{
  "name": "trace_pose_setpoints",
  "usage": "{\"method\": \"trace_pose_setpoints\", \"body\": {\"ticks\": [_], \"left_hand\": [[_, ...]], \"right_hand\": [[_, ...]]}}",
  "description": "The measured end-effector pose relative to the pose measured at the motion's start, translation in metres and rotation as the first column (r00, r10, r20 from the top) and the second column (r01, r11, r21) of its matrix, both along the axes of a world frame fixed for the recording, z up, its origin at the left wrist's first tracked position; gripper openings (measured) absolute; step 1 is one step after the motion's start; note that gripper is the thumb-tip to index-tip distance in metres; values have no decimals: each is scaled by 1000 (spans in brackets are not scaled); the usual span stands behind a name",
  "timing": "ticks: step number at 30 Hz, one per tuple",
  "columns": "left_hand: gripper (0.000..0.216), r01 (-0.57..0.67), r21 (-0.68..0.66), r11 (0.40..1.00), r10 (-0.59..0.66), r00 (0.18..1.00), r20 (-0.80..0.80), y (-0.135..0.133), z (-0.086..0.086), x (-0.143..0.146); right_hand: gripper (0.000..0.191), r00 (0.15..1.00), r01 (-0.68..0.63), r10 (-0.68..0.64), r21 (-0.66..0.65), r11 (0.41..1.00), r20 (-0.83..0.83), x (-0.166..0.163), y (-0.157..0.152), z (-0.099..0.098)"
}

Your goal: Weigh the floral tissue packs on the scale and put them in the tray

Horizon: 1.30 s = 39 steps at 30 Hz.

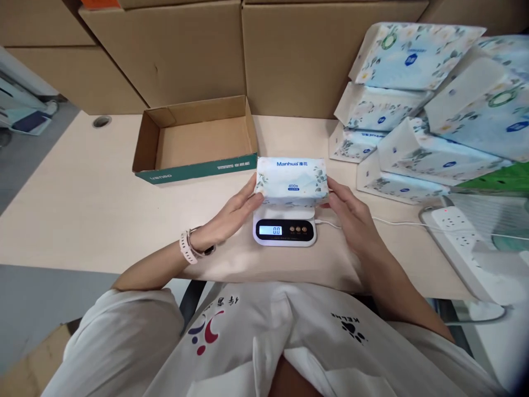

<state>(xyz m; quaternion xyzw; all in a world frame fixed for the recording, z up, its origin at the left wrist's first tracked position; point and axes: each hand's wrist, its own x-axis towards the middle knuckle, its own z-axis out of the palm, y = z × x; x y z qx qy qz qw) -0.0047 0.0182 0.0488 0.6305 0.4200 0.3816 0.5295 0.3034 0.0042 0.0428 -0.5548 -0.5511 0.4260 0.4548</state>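
A white and pale-blue pack of Manhua tissues (291, 181) sits just over a small white scale (284, 228) whose display reads 0.0. My left hand (231, 216) presses flat against the pack's left end, fingers stretched out, with a pink watch on the wrist. My right hand (350, 214) holds the pack's right end, fingers extended along it. Both hands clasp the pack between them. Whether the pack rests on the scale's platform I cannot tell.
An open shallow cardboard box (198, 140) with a green front stands behind the scale at left. Several tissue packs (430, 116) are piled at the right. A white power strip (463, 234) and cable lie at right. Large cartons (289, 55) line the back.
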Motion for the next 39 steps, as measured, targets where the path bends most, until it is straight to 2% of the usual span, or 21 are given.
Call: {"method": "trace_pose_setpoints", "body": {"ticks": [2,5,8,12,15,21,26,29,33,36,39], "left_hand": [[62,-170,30,985,170,985,17,-2,-12,-3],[58,-437,58,898,433,899,71,-3,-26,-10],[47,-581,23,814,574,809,123,1,-33,-18],[28,-645,-43,763,643,751,154,11,-30,-28],[20,-665,-72,743,668,729,149,22,-27,-36],[27,-729,-138,670,742,655,142,66,-23,-69],[29,-810,-204,550,834,547,76,105,-14,-90],[28,-792,-193,579,815,567,118,99,-14,-79],[21,-733,-194,652,758,625,185,62,-15,-49],[15,-650,-209,730,683,690,238,32,-14,-30],[16,-576,-259,775,631,731,261,14,-15,-18]], "right_hand": [[58,994,92,-97,117,989,40,2,7,-8],[61,962,254,-270,255,933,32,6,16,-21],[64,945,321,-328,241,916,-11,11,19,-33],[65,946,324,-320,142,935,-52,13,19,-40],[65,948,320,-314,145,936,-62,12,19,-40],[66,945,326,-321,143,934,-58,13,20,-39],[66,944,327,-316,135,935,-96,12,19,-37],[66,950,310,-302,144,940,-78,13,19,-38],[67,951,309,-302,126,943,-71,12,18,-37],[63,942,328,-315,115,938,-120,10,16,-33],[61,940,326,-309,111,939,-146,8,14,-31]]}}
